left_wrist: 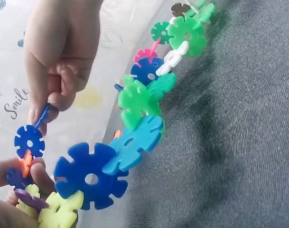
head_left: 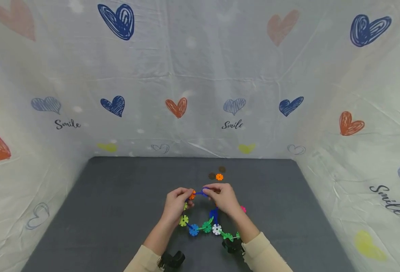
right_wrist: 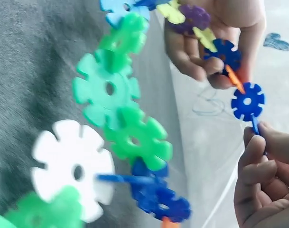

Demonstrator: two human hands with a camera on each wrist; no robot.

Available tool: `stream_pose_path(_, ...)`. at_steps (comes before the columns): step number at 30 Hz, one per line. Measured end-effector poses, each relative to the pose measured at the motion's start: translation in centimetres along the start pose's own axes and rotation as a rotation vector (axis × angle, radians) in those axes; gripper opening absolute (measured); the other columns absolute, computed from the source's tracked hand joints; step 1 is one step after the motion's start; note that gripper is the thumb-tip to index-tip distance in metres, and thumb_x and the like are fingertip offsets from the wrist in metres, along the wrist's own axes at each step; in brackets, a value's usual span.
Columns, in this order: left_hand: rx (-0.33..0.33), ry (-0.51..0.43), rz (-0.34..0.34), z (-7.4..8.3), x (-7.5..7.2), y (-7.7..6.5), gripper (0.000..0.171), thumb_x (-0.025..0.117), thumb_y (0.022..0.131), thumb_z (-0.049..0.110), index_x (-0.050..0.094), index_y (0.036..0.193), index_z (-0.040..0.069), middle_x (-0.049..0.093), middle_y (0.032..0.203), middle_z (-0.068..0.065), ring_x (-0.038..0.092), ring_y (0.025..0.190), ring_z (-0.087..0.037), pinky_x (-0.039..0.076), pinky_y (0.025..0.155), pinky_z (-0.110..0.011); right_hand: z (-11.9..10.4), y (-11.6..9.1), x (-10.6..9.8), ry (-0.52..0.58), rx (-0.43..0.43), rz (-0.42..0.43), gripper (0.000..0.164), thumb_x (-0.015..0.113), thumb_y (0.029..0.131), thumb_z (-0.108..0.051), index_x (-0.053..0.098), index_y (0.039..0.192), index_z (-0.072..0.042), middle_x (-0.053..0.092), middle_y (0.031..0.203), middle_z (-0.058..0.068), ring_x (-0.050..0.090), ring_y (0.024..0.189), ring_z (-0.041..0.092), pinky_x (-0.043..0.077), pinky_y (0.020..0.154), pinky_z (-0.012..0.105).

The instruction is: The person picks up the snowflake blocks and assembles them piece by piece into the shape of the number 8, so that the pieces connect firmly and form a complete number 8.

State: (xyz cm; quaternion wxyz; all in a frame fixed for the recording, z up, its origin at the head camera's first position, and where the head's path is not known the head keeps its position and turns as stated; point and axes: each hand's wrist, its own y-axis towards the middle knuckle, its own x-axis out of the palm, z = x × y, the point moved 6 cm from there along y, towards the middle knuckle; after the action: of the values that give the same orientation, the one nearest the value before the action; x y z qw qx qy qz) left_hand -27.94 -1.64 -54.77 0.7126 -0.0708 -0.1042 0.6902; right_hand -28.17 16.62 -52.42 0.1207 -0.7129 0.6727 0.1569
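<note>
A chain of notched plastic discs, slotted edge to edge, loops between the two hands in the head view. My left hand [head_left: 177, 204] pinches the chain around an orange disc [head_left: 192, 195]. The right hand [head_left: 224, 197] pinches a blue disc [right_wrist: 256, 126], seen edge-on in the right wrist view. Another blue disc [right_wrist: 247, 101] joins it to the orange one. Below the hands run a yellow disc [head_left: 184, 220], a light blue disc [head_left: 193, 229], a green disc [head_left: 206, 226] and a white disc [head_left: 216, 229]. Part of the chain is hidden behind the right forearm.
A loose orange disc [head_left: 219, 176] and two brown discs [head_left: 222, 169] lie on the dark grey table [head_left: 125, 196] beyond the hands. A pink disc [head_left: 243, 209] shows beside the right forearm. White cloth [head_left: 200, 75] printed with hearts hangs behind and at both sides.
</note>
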Motion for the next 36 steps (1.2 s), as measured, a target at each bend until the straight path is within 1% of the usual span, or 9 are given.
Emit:
stream_pose_path(4, -0.005, 0.010, 0.006, -0.2, 0.1, -0.1, 0.032, 0.070, 0.097, 0.030, 0.069, 0.100, -0.002, 0.061, 0.086, -0.009, 0.062, 0.068, -0.018, 0.060, 0.074, -0.041, 0.3, -0.3, 0.4, 0.040, 0.019, 0.039, 0.021, 0.073, 0.094, -0.026, 0.079, 0.105, -0.010, 0.071, 0.081, 0.024, 0.061, 0.059, 0.023, 0.048, 0.052, 0.025)
stream_pose_path(11, 0.006, -0.017, 0.082, -0.4, 0.2, -0.2, 0.027, 0.069, 0.097, 0.024, 0.072, 0.098, -0.003, 0.064, 0.084, -0.010, 0.065, 0.066, -0.019, 0.060, 0.074, -0.043, 0.3, -0.9, 1.1, 0.209, 0.033, 0.165, 0.016, 0.077, 0.091, -0.021, 0.081, 0.099, -0.008, 0.070, 0.077, 0.026, 0.065, 0.065, 0.041, 0.051, 0.053, 0.026)
stream_pose_path(14, 0.021, -0.038, 0.120, -0.3, 0.1, -0.3, 0.027, 0.070, 0.097, 0.024, 0.072, 0.097, -0.004, 0.066, 0.084, -0.009, 0.067, 0.066, -0.019, 0.060, 0.075, -0.044, 0.4, -1.0, 1.4, 0.219, 0.032, 0.209, 0.017, 0.078, 0.090, -0.023, 0.081, 0.099, -0.008, 0.071, 0.075, 0.021, 0.064, 0.059, 0.026, 0.045, 0.049, 0.023)
stream_pose_path(17, 0.026, -0.057, 0.133, -0.3, 0.1, -0.3, 0.030, 0.069, 0.098, 0.023, 0.071, 0.098, -0.006, 0.066, 0.082, -0.009, 0.067, 0.065, -0.020, 0.059, 0.075, -0.045, 0.6, -0.8, 1.6, 0.233, 0.023, 0.206, 0.020, 0.078, 0.090, -0.026, 0.081, 0.100, -0.009, 0.072, 0.074, 0.017, 0.062, 0.057, 0.018, 0.044, 0.049, 0.022)
stream_pose_path(20, 0.002, -0.068, 0.115, -0.4, 0.1, -0.3, 0.031, 0.069, 0.098, 0.024, 0.069, 0.097, -0.007, 0.064, 0.081, -0.009, 0.066, 0.065, -0.020, 0.060, 0.073, -0.043, 0.6, -0.5, 1.4, 0.220, 0.012, 0.172, 0.025, 0.074, 0.093, -0.030, 0.080, 0.105, -0.009, 0.073, 0.074, 0.016, 0.064, 0.057, 0.025, 0.049, 0.051, 0.025)
stream_pose_path(25, -0.011, -0.005, 0.100, -0.4, -0.3, -0.2, 0.027, 0.066, 0.099, 0.026, 0.068, 0.096, 0.000, 0.065, 0.088, -0.010, 0.067, 0.072, -0.027, 0.058, 0.076, -0.041, 0.7, 0.5, -0.4, 0.098, 0.026, 0.141, 0.033, 0.062, 0.102, -0.032, 0.072, 0.121, -0.007, 0.076, 0.087, 0.013, 0.071, 0.072, 0.033, 0.056, 0.058, 0.035)
stream_pose_path(29, 0.019, 0.067, 0.073, -0.1, -0.4, -0.2, 0.022, 0.063, 0.100, 0.021, 0.070, 0.114, 0.005, 0.069, 0.101, -0.013, 0.068, 0.083, -0.035, 0.056, 0.079, -0.045, 1.6, 2.0, -2.3, -0.036, 0.045, 0.140, 0.033, 0.063, 0.101, -0.024, 0.068, 0.128, -0.005, 0.076, 0.100, 0.015, 0.072, 0.087, 0.031, 0.059, 0.072, 0.039)
stream_pose_path(32, 0.040, 0.084, 0.031, 0.2, -0.2, -0.2, 0.029, 0.060, 0.101, 0.016, 0.067, 0.127, 0.007, 0.069, 0.111, -0.016, 0.067, 0.091, -0.038, 0.057, 0.081, -0.047, 2.6, 3.2, -3.3, -0.158, 0.071, 0.120, 0.031, 0.066, 0.099, -0.021, 0.069, 0.126, -0.005, 0.075, 0.106, 0.013, 0.071, 0.096, 0.029, 0.058, 0.081, 0.042)
stream_pose_path(36, 0.049, 0.098, -0.006, 0.4, -0.1, -0.1, 0.030, 0.058, 0.101, 0.016, 0.068, 0.127, 0.004, 0.066, 0.118, -0.017, 0.065, 0.097, -0.036, 0.058, 0.083, -0.045, 4.0, 4.6, -3.6, -0.303, 0.111, 0.079, 0.026, 0.068, 0.098, -0.019, 0.073, 0.120, -0.006, 0.074, 0.112, 0.011, 0.069, 0.101, 0.029, 0.057, 0.082, 0.045)
